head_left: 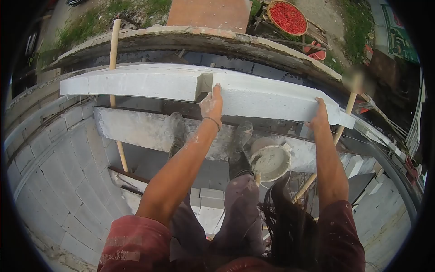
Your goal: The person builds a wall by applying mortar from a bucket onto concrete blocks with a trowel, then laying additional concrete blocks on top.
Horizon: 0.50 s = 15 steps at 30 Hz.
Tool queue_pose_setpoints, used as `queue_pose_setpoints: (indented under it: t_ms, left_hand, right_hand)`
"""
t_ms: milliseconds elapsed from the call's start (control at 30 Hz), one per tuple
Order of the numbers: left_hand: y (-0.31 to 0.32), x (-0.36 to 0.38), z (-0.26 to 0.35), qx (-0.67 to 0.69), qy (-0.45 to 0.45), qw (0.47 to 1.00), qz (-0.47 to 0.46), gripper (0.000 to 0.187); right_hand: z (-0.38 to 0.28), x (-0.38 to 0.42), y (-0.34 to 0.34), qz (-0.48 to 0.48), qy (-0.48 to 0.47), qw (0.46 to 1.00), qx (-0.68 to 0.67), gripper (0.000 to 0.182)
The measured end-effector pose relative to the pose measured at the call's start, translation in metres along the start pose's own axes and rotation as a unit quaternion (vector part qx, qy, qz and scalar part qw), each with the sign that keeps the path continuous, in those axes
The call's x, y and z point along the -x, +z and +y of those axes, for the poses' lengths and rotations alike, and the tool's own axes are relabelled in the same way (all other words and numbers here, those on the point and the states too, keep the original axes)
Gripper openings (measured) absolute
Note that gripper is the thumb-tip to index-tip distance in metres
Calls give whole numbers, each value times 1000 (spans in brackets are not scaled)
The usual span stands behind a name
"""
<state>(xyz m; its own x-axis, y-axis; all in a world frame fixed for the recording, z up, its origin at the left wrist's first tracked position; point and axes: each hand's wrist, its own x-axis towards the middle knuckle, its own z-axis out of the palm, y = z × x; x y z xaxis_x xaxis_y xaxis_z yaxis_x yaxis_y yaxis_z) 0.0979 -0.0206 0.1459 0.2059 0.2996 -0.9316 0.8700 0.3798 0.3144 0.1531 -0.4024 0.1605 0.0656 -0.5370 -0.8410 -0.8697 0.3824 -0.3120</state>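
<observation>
A long white block point(267, 102) lies along the top of the wall, and both my hands grip it. My left hand point(212, 103) wraps round its left end, fingers over the top edge. At its right end, my right hand point(320, 112) holds on with the fingers over the top. To the left stands another white block point(131, 85), with a narrow gap between the two. A bucket of grey mortar point(271, 162) sits on the plank below, near my feet.
My feet stand on a splattered plank point(136, 129). Bamboo poles point(115, 45) rise at left and right. A thin line runs along the wall. Beyond the wall are a brown board point(208, 14) and a round basket of red items point(271, 16).
</observation>
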Motion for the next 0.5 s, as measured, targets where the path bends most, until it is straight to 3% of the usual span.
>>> queue_pose_setpoints:
  t_ms: [33,67,133,167,233,500]
  left_hand:
    - [-1,-5,-6,-74,65,995,-6,85]
    - [-3,-11,-11,-71,63,995,-4,85]
    - [-9,-22,-22,-296,226,925,75,80]
    - [-11,-27,-28,-293,221,927,76,80]
    - [-14,-24,-30,-380,263,880,110,75]
    - [-22,-1,-35,-311,317,881,162,57]
  right_hand:
    - [3,0,5,0,2,1000,-5,85]
    - [6,0,10,0,5,1000,-9,84]
    - [9,0,17,13,13,1000,-3,83]
    - [11,1,20,28,22,999,-3,82]
    - [14,-4,24,32,24,999,7,79]
    - [14,12,39,27,33,998,34,73]
